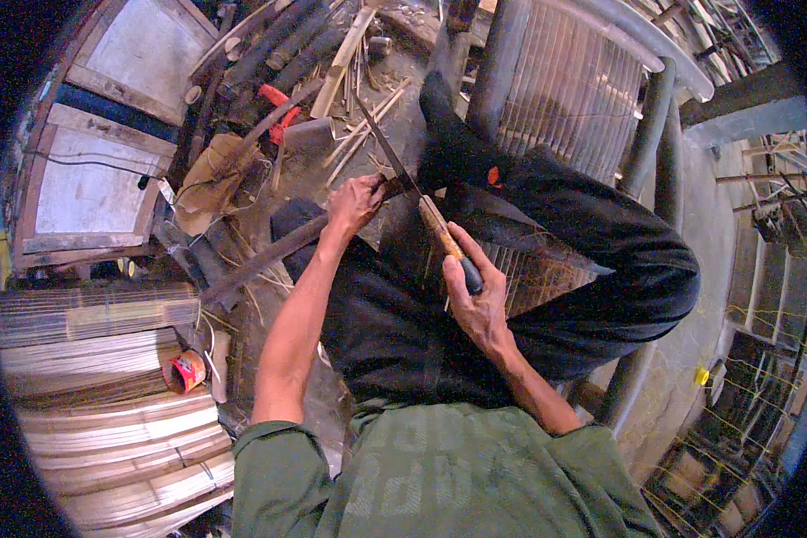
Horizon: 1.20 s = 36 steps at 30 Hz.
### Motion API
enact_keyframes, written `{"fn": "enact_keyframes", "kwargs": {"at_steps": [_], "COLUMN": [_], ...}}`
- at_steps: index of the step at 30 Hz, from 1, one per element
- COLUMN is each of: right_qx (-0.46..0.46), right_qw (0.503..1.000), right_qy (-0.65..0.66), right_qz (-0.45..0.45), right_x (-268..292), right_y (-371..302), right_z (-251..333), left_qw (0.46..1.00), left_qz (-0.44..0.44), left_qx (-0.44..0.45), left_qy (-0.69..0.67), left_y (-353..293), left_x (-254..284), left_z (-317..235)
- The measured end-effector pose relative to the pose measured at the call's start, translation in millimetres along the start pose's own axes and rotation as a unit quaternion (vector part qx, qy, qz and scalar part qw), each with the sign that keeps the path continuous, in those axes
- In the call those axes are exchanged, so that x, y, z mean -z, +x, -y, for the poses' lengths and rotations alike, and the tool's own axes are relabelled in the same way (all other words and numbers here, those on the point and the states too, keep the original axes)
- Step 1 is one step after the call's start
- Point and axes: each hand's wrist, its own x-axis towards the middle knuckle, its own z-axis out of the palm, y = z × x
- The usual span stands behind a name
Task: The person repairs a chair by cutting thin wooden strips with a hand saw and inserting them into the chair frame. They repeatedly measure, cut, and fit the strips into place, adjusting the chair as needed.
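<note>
My left hand [357, 202] is closed around a long dark strip of wood or bamboo [269, 255], which slants from the lower left across my lap. In my right hand [480, 300] is a hand tool with a long narrow blade [390, 151], its wood-coloured handle ending in black. Whether the blade is a saw's or a knife's I cannot make out. Pointing up and away to the left, the blade crosses close to the strip's far end, just right of my left hand. Both hands are over my dark trousers [394, 323].
Pale split sticks [368, 130] and a red-handled tool [281, 112] lie on the floor ahead. At the left are stacked slatted panels [108, 448] with a red tin [185, 371]. A slatted bamboo frame [569, 99] stands at the far right, near dark poles [287, 45] further left.
</note>
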Motion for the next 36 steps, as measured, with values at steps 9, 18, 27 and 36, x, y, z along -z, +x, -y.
{"fn": "enact_keyframes", "kwargs": {"at_steps": [9, 18, 27, 36], "right_qx": [-0.057, -0.048, -0.045, -0.019], "right_qw": [0.998, 0.999, 0.999, 0.999], "right_qy": [0.008, -0.002, 0.005, -0.043], "right_qz": [0.013, 0.024, 0.007, 0.005], "right_x": [42, 42, -5, 32], "right_y": [-61, -66, 3, -61], "right_z": [18, 21, 16, 31], "left_qw": [0.999, 1.0, 0.996, 0.997], "left_qz": [0.024, -0.002, -0.012, 0.052], "left_qx": [0.035, 0.017, -0.066, 0.006], "left_qy": [-0.001, 0.021, 0.062, 0.048], "left_y": [-5, -8, -8, -2], "left_x": [12, 17, 17, 15], "left_z": [-17, -19, -14, -19]}}
